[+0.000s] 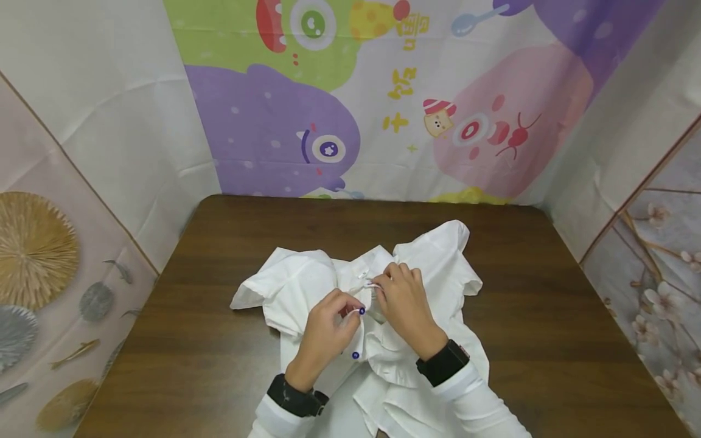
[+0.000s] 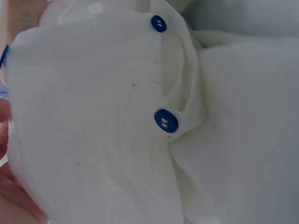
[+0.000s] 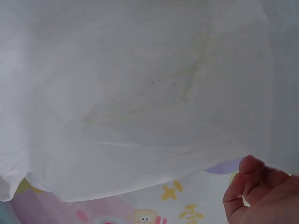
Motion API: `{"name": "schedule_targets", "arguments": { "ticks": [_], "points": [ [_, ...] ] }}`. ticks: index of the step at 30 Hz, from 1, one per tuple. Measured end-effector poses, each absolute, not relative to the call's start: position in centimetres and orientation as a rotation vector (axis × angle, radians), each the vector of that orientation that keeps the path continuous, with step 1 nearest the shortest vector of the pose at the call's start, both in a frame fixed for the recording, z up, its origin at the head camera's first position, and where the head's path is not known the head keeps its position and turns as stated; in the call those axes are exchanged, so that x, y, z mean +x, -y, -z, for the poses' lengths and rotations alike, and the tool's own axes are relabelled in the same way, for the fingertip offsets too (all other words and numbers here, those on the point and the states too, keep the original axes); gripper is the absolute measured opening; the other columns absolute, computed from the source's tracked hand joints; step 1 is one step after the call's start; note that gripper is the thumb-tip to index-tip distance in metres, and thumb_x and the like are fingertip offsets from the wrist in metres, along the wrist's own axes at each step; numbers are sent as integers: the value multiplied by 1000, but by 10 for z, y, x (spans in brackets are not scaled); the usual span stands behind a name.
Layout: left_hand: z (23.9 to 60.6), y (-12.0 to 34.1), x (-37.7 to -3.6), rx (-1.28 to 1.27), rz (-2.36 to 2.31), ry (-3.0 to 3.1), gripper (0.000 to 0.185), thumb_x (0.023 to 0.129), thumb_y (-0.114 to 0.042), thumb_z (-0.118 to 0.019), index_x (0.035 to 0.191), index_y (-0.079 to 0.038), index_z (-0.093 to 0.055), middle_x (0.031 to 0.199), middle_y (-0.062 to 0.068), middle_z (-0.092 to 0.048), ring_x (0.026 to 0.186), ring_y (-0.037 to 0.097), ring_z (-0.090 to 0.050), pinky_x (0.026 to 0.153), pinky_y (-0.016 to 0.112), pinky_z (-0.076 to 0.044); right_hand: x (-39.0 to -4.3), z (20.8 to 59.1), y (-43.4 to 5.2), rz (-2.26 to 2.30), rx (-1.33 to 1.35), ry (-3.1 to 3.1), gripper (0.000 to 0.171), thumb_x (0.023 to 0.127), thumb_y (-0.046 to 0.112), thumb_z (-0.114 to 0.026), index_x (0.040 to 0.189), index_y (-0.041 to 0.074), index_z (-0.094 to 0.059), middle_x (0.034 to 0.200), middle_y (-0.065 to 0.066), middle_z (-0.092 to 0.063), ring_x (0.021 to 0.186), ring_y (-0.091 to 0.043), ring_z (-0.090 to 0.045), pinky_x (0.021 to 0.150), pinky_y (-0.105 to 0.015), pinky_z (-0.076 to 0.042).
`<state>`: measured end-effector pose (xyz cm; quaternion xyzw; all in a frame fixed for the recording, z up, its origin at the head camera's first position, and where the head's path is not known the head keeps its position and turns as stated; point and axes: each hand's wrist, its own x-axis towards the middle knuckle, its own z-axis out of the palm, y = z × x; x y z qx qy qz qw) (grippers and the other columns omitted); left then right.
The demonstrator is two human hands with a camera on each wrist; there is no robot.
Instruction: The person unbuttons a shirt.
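A white short-sleeved shirt (image 1: pixel 301 277) with dark blue buttons lies rumpled on the table. My left hand (image 1: pixel 327 322) pinches the shirt's front edge beside an upper blue button (image 1: pixel 362 311); a lower button (image 1: pixel 355 355) shows beneath it. Close to the collar, my right hand (image 1: pixel 404 299) pinches the edge of the opposite front panel between thumb and fingers. The left wrist view has two buttons, a higher one (image 2: pixel 159 23) and a nearer one (image 2: pixel 166 121), along the front strip. In the right wrist view the right-hand fingertips (image 3: pixel 251 164) grip the cloth's edge.
The dark brown table (image 1: pixel 181 340) extends around the shirt on both sides. A cartoon-printed cloth (image 1: pixel 285 121) hangs behind the table's far edge. Pale patterned panels stand at left (image 1: pixel 98 243) and right (image 1: pixel 657 255).
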<state>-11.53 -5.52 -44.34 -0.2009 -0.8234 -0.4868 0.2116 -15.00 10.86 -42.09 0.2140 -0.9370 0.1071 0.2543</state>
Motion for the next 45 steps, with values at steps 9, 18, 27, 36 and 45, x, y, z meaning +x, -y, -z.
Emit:
{"name": "schedule_targets", "arguments": {
  "ticks": [9,18,27,36,45],
  "points": [
    [426,51,-131,-446,1326,2299,9,86,-18,-65,88,-9,-65,106,5,-61,69,13,-55,63,25,-48,-151,410,-114,-449,588,2435,6,82,10,-68,87,9,-70,82,-5,-63,79,-23,-55,70,-37,-36],
    [408,39,-146,-392,1257,2515,24,85,-27,-67,98,-8,-60,57,-2,-46,53,6,-41,51,20,-34,-147,400,-113,-619,603,2344,6,82,11,-67,86,6,-67,82,-5,-63,83,-24,-56,72,-39,-34],
    [406,34,-147,-464,1261,2435,11,86,-14,-65,93,-6,-65,73,4,-56,60,12,-49,56,21,-41,-146,395,-113,-696,558,2383,7,88,10,-59,88,3,-62,83,-7,-59,80,-26,-53,70,-39,-33],
    [403,35,-146,-545,1258,2426,10,86,-9,-63,94,-5,-68,71,3,-51,60,10,-44,57,22,-38,-147,393,-116,-643,539,2404,7,89,9,-58,89,3,-61,84,-7,-56,80,-27,-51,70,-39,-32],
    [406,43,-141,-501,1258,2484,13,89,-14,-61,99,-9,-68,73,1,-51,61,9,-45,58,22,-39,-147,386,-125,-666,474,2435,6,84,10,-65,89,5,-64,80,-7,-57,80,-26,-52,71,-40,-33]
  ]
}}
